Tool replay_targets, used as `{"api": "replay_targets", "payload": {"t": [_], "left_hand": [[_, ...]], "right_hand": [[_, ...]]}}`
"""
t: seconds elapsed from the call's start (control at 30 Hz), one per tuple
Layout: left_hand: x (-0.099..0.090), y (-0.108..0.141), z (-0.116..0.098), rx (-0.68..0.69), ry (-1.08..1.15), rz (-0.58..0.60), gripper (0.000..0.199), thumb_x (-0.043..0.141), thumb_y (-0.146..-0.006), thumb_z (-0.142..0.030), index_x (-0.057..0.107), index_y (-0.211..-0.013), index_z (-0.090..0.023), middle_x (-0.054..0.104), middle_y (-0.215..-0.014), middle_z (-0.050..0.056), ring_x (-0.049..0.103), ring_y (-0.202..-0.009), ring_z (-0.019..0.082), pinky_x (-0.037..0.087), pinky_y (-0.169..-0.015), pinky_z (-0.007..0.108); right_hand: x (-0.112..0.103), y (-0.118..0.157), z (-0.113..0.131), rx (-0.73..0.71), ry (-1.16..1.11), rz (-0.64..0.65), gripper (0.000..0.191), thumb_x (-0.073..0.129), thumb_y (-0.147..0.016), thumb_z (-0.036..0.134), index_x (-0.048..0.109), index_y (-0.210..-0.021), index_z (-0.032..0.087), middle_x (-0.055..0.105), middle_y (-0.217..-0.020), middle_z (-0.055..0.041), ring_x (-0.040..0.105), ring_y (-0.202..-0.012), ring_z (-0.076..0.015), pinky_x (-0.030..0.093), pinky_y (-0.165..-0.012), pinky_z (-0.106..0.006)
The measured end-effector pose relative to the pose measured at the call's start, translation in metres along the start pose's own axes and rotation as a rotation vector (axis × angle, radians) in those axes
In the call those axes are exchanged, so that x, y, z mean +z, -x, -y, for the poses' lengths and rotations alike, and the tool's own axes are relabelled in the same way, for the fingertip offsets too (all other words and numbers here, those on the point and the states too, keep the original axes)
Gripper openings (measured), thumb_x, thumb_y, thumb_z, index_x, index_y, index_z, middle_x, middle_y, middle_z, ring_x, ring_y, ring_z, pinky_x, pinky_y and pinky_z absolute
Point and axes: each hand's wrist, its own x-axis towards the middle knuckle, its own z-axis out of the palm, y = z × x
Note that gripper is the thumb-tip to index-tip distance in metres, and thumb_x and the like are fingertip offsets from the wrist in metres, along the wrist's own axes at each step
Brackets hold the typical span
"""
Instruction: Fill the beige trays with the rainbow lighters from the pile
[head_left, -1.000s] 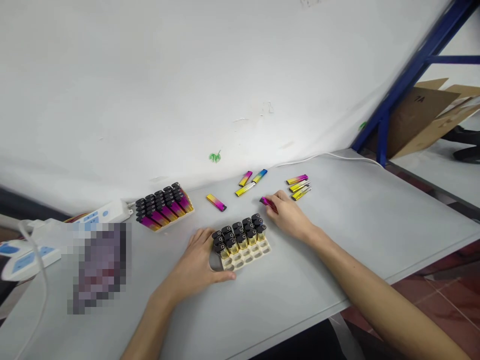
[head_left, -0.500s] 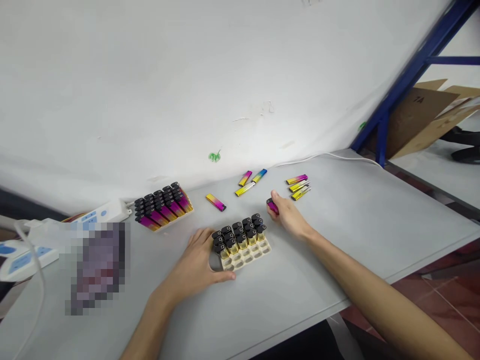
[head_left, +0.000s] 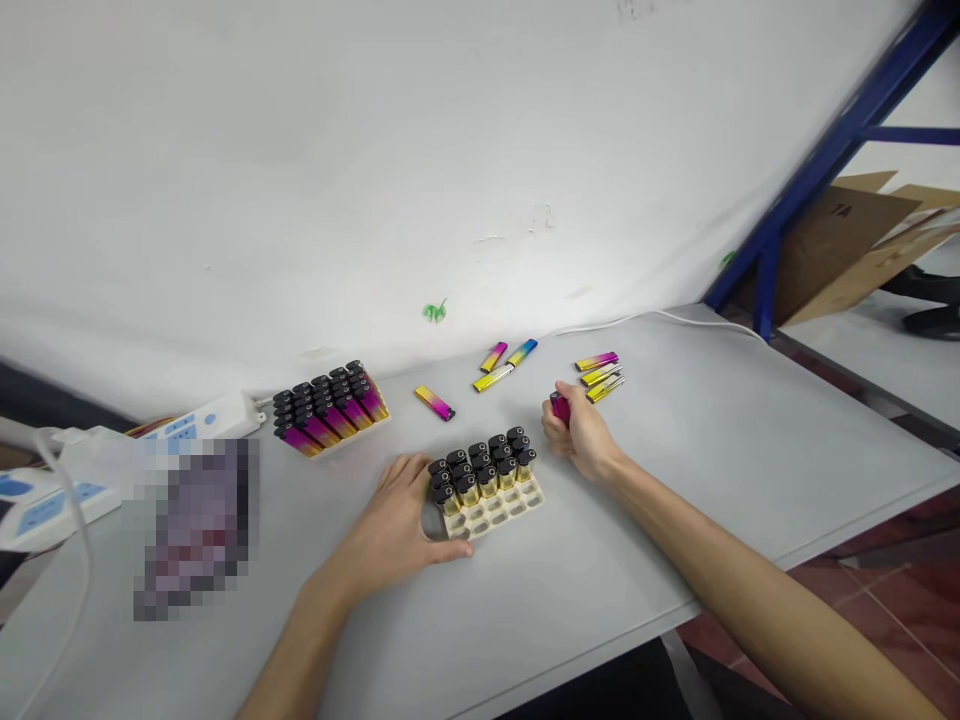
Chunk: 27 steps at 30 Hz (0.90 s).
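In front of me is a cream lighter tray (head_left: 499, 518) with rows of hollow slots. Black-capped lighters with gold, see-through bodies (head_left: 487, 482) stand upright in its far rows; the near slots show bare. My left hand (head_left: 394, 510) spans the tray's left end, fingers at the far corner and thumb along the near edge. To the right of the tray, my right hand (head_left: 581, 435) is closed in a fist around a purple lighter (head_left: 559, 406), thumb near its top. Most of that lighter is hidden by the fingers.
A second tray (head_left: 352, 440) at the back left is full of purple-orange lighters. Loose lighters lie near the wall: a yellow-purple one (head_left: 435, 403), a group of three (head_left: 493, 376) and another group (head_left: 600, 375). Power strips (head_left: 187, 425) and a pixelated patch (head_left: 199, 530) are left.
My right hand has turned and closed more fully around the purple lighter, moving slightly right. My left hand and the tray stay together. The view has shifted slightly.
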Motion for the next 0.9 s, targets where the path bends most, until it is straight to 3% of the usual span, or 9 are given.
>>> {"api": "replay_targets", "payload": {"t": [0.13,0.37,0.53,0.6,0.7,0.8,0.9], "left_hand": [[0.003,0.0,0.003,0.014,0.012,-0.035,0.082,0.084,-0.062,-0.058,0.056,-0.132,-0.024,0.057,-0.127,0.011,0.047,-0.124,0.036,0.041,-0.105,0.052],[0.004,-0.001,0.005,0.008,0.013,-0.051,0.085,0.085,-0.059,-0.06,0.056,-0.129,-0.022,0.058,-0.124,0.012,0.048,-0.121,0.037,0.042,-0.103,0.053],[0.006,-0.003,0.001,-0.001,0.007,-0.067,0.079,0.085,-0.061,-0.059,0.057,-0.125,-0.022,0.058,-0.12,0.011,0.049,-0.119,0.036,0.042,-0.101,0.052],[0.007,-0.004,-0.001,-0.01,-0.002,-0.085,0.074,0.083,-0.063,-0.059,0.057,-0.121,-0.021,0.058,-0.118,0.01,0.049,-0.118,0.036,0.043,-0.1,0.051],[0.01,-0.005,-0.004,-0.04,-0.019,-0.105,0.07,0.081,-0.063,-0.064,0.058,-0.112,-0.019,0.058,-0.11,0.01,0.05,-0.112,0.035,0.046,-0.095,0.049],[0.011,-0.004,-0.004,-0.046,-0.018,-0.118,0.069,0.08,-0.062,-0.066,0.056,-0.107,-0.019,0.058,-0.107,0.009,0.05,-0.111,0.035,0.047,-0.092,0.048],[0.011,-0.002,-0.004,-0.031,0.002,-0.117,0.07,0.08,-0.063,-0.066,0.055,-0.109,-0.02,0.057,-0.11,0.009,0.05,-0.112,0.034,0.046,-0.092,0.047]], "right_hand": [[-0.001,-0.001,-0.001,0.003,0.001,0.024,0.067,0.035,-0.09,0.072,0.028,-0.046,0.022,0.016,-0.045,0.0077,0.011,-0.04,-0.0069,0.007,-0.043,-0.026],[0.002,-0.001,-0.001,0.037,-0.026,-0.025,0.055,0.032,-0.094,0.044,0.028,-0.044,0.022,0.016,-0.044,0.0067,0.009,-0.039,-0.0073,0.006,-0.042,-0.026],[0.0,-0.004,-0.006,-0.013,-0.027,-0.031,0.058,0.034,-0.095,0.054,0.03,-0.047,0.022,0.017,-0.045,0.0074,0.01,-0.041,-0.0075,0.008,-0.041,-0.025],[-0.002,-0.006,-0.008,-0.087,0.002,-0.014,0.06,0.038,-0.094,0.064,0.039,-0.052,0.021,0.02,-0.047,0.0077,0.015,-0.041,-0.0077,0.014,-0.041,-0.024],[-0.004,-0.005,-0.004,-0.25,0.072,0.054,0.055,0.047,-0.09,0.07,0.058,-0.072,0.02,0.039,-0.058,0.0046,0.038,-0.051,-0.0099,0.035,-0.051,-0.025],[-0.007,0.006,0.01,-0.431,0.232,0.072,0.04,0.058,-0.09,0.062,0.065,-0.09,0.022,0.057,-0.084,-0.0004,0.055,-0.077,-0.0143,0.045,-0.074,-0.029],[-0.006,0.032,0.03,-0.676,0.537,-0.016,0.026,0.072,-0.085,0.049,0.068,-0.091,0.024,0.062,-0.095,-0.0025,0.058,-0.09,-0.0183,0.046,-0.081,-0.032]]}}
